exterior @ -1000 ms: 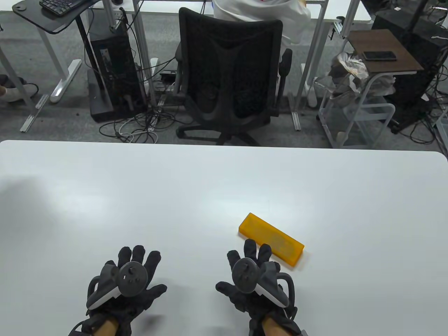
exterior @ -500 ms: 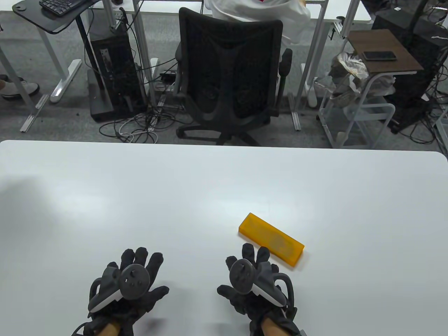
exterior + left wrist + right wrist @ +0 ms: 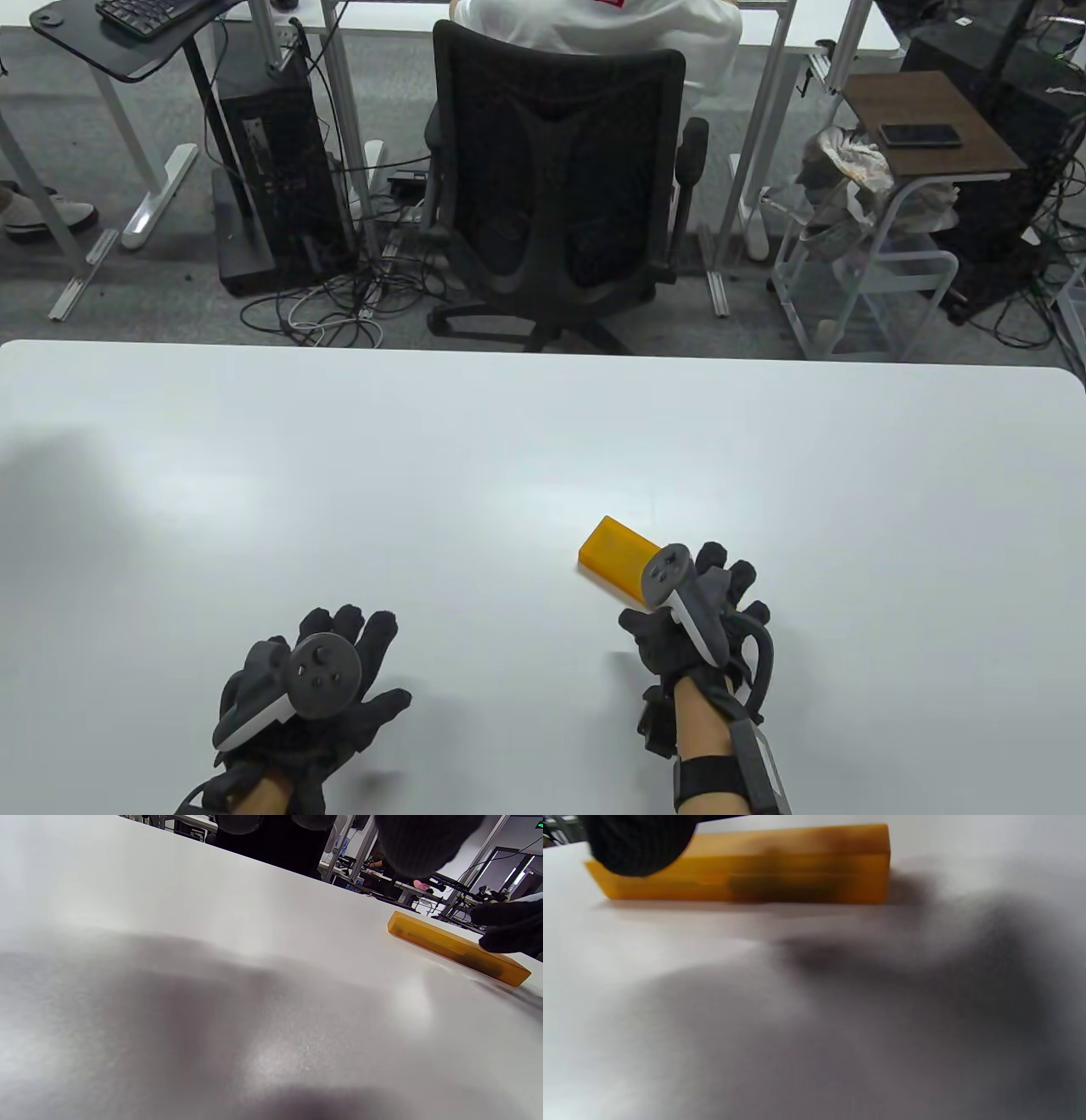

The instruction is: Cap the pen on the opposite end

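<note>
A translucent orange box (image 3: 609,550) lies flat on the white table (image 3: 475,458), right of centre near the front. A dark long shape shows through its wall in the right wrist view (image 3: 780,866); no pen is plainly visible. My right hand (image 3: 708,598) is over the box's right part with fingers spread. In the left wrist view its fingertips (image 3: 505,935) touch the top of the box (image 3: 445,944). My left hand (image 3: 339,649) rests palm down on the table at the front left, fingers spread, holding nothing.
A black office chair (image 3: 556,178) with a person in white stands beyond the table's far edge. A brown side table (image 3: 933,127) with a phone is at the back right. Computer towers and cables sit on the floor at the back left.
My right hand has moved forward and right from the table surface onto the orange box and now covers its right half. My left hand has barely moved.
</note>
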Motion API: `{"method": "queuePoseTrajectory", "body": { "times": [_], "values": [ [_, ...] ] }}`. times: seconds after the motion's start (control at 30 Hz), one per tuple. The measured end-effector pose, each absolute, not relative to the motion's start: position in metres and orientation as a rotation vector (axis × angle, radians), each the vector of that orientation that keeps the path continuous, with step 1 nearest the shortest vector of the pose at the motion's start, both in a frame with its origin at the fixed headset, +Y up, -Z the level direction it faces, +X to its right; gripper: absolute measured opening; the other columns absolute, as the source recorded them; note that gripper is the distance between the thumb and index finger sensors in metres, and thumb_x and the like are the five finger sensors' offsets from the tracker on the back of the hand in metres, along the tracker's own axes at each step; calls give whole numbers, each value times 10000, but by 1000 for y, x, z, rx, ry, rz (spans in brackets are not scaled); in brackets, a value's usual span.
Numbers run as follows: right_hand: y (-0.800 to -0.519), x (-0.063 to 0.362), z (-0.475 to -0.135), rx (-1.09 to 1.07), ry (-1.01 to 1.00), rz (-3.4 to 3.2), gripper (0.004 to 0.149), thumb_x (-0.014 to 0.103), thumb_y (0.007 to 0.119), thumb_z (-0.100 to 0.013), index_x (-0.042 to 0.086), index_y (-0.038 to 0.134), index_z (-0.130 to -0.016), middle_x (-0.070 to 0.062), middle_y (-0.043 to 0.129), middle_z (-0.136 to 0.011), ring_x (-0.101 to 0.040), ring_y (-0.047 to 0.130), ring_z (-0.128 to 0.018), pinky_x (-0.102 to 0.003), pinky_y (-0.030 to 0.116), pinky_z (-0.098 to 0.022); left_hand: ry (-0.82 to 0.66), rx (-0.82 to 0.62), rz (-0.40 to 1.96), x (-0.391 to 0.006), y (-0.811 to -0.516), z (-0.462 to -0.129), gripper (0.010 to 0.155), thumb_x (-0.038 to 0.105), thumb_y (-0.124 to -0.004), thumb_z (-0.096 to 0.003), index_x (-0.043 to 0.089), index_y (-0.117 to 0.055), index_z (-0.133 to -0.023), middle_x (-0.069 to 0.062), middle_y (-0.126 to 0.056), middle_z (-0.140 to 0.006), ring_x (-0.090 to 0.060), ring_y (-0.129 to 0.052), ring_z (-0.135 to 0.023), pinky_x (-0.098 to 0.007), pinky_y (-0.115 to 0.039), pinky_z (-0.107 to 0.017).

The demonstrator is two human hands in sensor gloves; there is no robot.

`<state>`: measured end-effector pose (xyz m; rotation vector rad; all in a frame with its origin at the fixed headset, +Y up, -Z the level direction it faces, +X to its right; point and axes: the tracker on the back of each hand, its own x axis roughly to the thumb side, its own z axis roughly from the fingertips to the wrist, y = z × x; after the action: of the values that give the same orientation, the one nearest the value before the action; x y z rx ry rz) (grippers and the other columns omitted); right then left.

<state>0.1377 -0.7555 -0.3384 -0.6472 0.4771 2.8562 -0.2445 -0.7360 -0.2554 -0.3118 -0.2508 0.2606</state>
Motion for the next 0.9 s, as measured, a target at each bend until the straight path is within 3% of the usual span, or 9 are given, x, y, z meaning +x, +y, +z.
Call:
{"method": "queuePoseTrajectory", "body": {
  "times": [0.17,0.23,0.27,0.37,0.47,0.6,0.7,0.9],
  "values": [
    [-772,140,-346,-707,582,2822,907,508,785,-401,405,185,-1074,8,155,-1203,-380,143,-1108,-664,308,-792,-249,-317,246,-245,-736,-256,852,574,-703,-538,218,-275,-1183,-260,-248,-1244,-570,-149,-1109,-831,-162,-648],
    [-770,139,-345,-729,445,2905,795,412,775,-447,422,286,-1073,48,345,-1219,-313,291,-1140,-629,390,-807,-244,-316,254,-246,-735,-256,850,572,-704,-538,217,-278,-1182,-261,-250,-1244,-570,-150,-1110,-830,-162,-649],
    [-769,137,-345,-699,426,2948,809,417,798,-428,407,319,-1080,45,421,-1213,-293,375,-1144,-617,422,-808,-242,-316,255,-247,-735,-256,850,573,-704,-538,217,-278,-1182,-260,-250,-1245,-571,-150,-1109,-831,-162,-648],
    [-765,134,-342,-646,461,3002,836,386,836,-413,368,342,-1086,-7,486,-1200,-359,516,-1109,-584,647,-746,-237,-318,253,-248,-735,-256,847,572,-703,-539,218,-281,-1182,-263,-257,-1244,-573,-157,-1108,-831,-165,-648],
    [-758,135,-336,-600,453,3048,858,370,891,-378,338,401,-1082,-28,577,-1171,-389,657,-1050,-471,811,-648,-238,-319,262,-248,-735,-256,850,573,-703,-540,216,-277,-1183,-266,-259,-1244,-574,-157,-1108,-831,-165,-647],
    [-740,135,-328,-524,303,3034,865,367,881,-373,280,403,-1088,-56,581,-1165,-410,671,-1027,-480,827,-608,-246,-330,273,-244,-736,-258,847,570,-703,-540,218,-277,-1182,-260,-259,-1245,-570,-160,-1111,-831,-163,-649],
    [-729,117,-313,-322,263,2959,866,359,882,-374,257,405,-1090,-68,577,-1158,-421,661,-1019,-491,825,-594,-250,-321,245,-242,-735,-259,849,574,-703,-538,217,-281,-1182,-233,-276,-1255,-564,-169,-1118,-828,-166,-654],
    [-736,62,-300,79,296,3013,865,353,898,-358,275,427,-1080,-28,590,-1150,-382,656,-1030,-487,824,-604,-222,-318,244,-247,-739,-261,858,564,-733,-533,198,-305,-1180,-197,-325,-1262,-547,-212,-1134,-827,-179,-664]
  ]
}}
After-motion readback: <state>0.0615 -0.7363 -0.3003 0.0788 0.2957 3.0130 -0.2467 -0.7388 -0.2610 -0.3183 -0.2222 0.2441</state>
